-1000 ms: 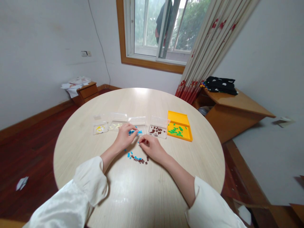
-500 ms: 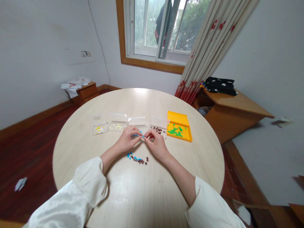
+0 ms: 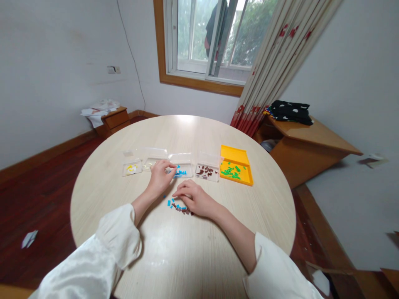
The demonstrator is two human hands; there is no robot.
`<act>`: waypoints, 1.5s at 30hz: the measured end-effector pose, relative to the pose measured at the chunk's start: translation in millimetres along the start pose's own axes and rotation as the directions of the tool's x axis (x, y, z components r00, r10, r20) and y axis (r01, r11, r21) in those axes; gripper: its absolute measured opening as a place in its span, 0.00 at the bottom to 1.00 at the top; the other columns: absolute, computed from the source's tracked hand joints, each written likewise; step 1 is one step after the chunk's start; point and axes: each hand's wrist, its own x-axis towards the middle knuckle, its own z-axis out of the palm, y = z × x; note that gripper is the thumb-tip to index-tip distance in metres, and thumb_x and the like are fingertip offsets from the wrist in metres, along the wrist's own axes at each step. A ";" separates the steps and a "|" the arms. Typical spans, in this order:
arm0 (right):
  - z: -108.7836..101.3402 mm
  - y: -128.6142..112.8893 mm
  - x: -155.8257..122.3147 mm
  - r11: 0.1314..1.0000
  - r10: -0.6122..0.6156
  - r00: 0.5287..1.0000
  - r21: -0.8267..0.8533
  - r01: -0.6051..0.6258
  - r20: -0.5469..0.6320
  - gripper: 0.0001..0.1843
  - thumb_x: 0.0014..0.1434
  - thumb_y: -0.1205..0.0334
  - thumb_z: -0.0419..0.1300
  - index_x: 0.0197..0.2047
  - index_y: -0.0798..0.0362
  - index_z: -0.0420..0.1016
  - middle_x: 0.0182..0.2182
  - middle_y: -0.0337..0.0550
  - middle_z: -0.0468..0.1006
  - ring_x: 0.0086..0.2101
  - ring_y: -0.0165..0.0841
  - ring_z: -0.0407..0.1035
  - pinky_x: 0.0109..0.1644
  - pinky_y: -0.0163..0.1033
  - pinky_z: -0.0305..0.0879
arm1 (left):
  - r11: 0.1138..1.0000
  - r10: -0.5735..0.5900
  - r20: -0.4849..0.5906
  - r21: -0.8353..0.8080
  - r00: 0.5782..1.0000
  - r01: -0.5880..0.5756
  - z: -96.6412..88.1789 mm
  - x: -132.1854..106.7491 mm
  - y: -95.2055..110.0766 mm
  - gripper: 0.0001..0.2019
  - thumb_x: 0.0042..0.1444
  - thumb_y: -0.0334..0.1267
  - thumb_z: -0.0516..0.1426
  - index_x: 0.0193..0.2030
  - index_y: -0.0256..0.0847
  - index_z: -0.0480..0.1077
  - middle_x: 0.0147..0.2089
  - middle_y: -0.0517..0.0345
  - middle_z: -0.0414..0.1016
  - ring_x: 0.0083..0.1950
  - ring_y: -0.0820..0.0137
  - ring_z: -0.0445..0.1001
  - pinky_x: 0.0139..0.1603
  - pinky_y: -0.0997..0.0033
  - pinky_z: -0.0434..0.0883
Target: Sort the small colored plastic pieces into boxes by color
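Observation:
My left hand (image 3: 160, 177) hovers at the left side of a clear plastic box (image 3: 188, 175) that holds small blue building bricks (image 3: 181, 172). Its thumb and index finger reach out over the box, slightly apart, with nothing visible between them. Lower down, my right hand (image 3: 198, 200) has its fingers stretched to the left over a small cluster of blue bricks (image 3: 168, 203) and brown bricks (image 3: 183, 211) on the table. It partly covers the cluster's right end. One small blue brick (image 3: 164, 196) lies just above and left of that cluster.
On the round table (image 3: 199, 257) stand a clear box of brown bricks (image 3: 206, 171), an orange case (image 3: 251, 178) of green bricks and a clear box of yellow pieces (image 3: 131, 168). My left hand partly hides another box of pale pieces (image 3: 148, 165).
My hands have parted from their shared grip on a blue piece. The left moved up-left to the blue bricks' box; the right came down to the cluster. A blue brick now shows beside the cluster.

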 end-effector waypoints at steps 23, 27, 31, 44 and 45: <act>0.5 -1.2 2.6 0.989 0.094 0.993 -0.120 -0.084 0.077 0.08 0.54 0.76 0.58 0.30 0.57 0.75 0.30 0.43 0.75 0.36 0.31 0.67 0.44 0.37 0.64 | 0.990 -0.098 0.069 0.106 0.993 0.091 4.8 0.2 -2.8 0.06 0.50 0.34 0.56 0.30 0.42 0.75 0.36 0.55 0.75 0.44 0.63 0.69 0.45 0.61 0.64; 0.7 -1.1 2.2 0.986 0.121 0.991 -0.123 -0.113 0.061 0.09 0.54 0.77 0.56 0.31 0.56 0.75 0.30 0.42 0.76 0.35 0.31 0.67 0.43 0.36 0.64 | 0.991 -0.102 0.065 0.097 0.993 0.095 4.6 0.4 -2.5 0.06 0.50 0.34 0.56 0.30 0.42 0.75 0.37 0.55 0.74 0.45 0.62 0.69 0.46 0.60 0.64; 1.6 1.8 1.5 0.986 0.115 0.992 -0.125 -0.108 0.049 0.09 0.55 0.76 0.56 0.33 0.56 0.74 0.31 0.43 0.75 0.36 0.30 0.67 0.43 0.37 0.64 | 0.990 -0.112 0.070 0.098 0.991 0.105 3.9 0.3 -1.9 0.06 0.50 0.33 0.56 0.31 0.41 0.75 0.38 0.54 0.74 0.45 0.62 0.69 0.46 0.60 0.64; -4.0 8.8 3.6 0.981 0.195 0.950 0.042 -0.191 -0.245 0.06 0.52 0.73 0.55 0.32 0.54 0.69 0.29 0.38 0.73 0.31 0.28 0.67 0.39 0.36 0.64 | 0.998 -0.048 0.071 0.043 0.996 0.045 2.8 1.3 -3.4 0.07 0.52 0.36 0.56 0.33 0.41 0.76 0.37 0.53 0.74 0.43 0.63 0.70 0.44 0.61 0.65; -3.9 9.7 4.1 0.974 0.225 0.936 0.091 -0.208 -0.271 0.05 0.52 0.72 0.55 0.31 0.54 0.69 0.29 0.38 0.73 0.31 0.28 0.67 0.39 0.36 0.65 | 1.000 -0.013 0.077 0.016 0.997 0.012 2.4 1.0 -2.4 0.07 0.52 0.36 0.56 0.33 0.41 0.76 0.36 0.54 0.74 0.42 0.64 0.70 0.44 0.62 0.65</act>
